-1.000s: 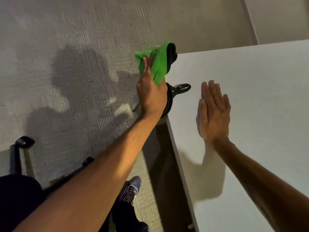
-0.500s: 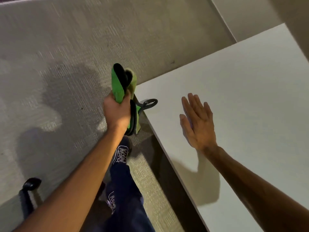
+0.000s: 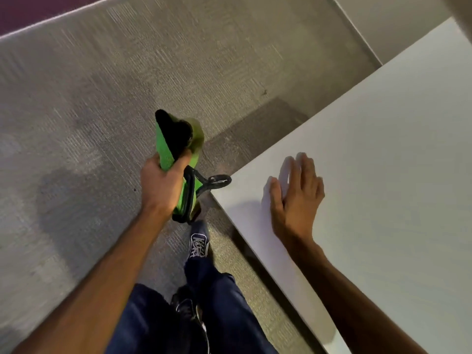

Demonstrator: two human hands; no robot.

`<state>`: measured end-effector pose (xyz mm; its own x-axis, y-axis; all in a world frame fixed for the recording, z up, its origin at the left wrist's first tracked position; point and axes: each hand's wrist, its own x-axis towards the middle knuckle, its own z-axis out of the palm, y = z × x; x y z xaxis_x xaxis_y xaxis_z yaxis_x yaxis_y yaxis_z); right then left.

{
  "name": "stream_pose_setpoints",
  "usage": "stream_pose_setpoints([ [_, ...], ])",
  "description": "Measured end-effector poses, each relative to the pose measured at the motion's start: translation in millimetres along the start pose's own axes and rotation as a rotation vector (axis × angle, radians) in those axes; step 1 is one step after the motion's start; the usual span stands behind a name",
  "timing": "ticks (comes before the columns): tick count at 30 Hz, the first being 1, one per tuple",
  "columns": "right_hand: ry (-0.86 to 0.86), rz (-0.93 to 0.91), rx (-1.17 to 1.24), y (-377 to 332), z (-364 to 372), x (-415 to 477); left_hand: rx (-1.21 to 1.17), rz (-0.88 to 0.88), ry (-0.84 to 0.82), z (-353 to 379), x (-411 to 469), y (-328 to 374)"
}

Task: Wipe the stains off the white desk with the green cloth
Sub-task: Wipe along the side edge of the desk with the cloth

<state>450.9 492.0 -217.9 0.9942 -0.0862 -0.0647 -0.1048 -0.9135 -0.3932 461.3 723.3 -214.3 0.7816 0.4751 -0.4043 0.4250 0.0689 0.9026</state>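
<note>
Since a second ago, left hand (image 3: 159, 186) has drawn the gripped green cloth (image 3: 164, 149) off the surface's (image 3: 383, 175) corner; right hand (image 3: 296, 198) rests spread, flat there.

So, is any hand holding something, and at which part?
The left hand grips the green cloth around its middle, off the desk over the floor. The right hand holds nothing; it lies open on the desk.

Office, grey carpet tile floor (image 3: 107, 80), plain white desk (image 3: 383, 162)
</note>
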Motion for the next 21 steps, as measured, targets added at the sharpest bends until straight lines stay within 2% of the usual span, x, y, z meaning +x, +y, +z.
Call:
stream_pose_setpoints([
  [3,-0.076,0.043,-0.067,-7,6,2,-0.03,-0.024,-0.038,1,17,1],
  [9,-0.079,0.047,-0.144,-9,7,3,-0.056,-0.082,-0.157,8,50,-3],
  [15,0.075,0.033,-0.125,-10,16,3,-0.051,-0.125,-0.374,17,79,-2],
  [19,0.17,0.203,-0.08,-36,34,7,0.014,-0.185,-0.511,22,108,1],
  [21,0.154,0.28,-0.193,-46,43,12,0.052,-0.228,-0.556,26,117,1],
])
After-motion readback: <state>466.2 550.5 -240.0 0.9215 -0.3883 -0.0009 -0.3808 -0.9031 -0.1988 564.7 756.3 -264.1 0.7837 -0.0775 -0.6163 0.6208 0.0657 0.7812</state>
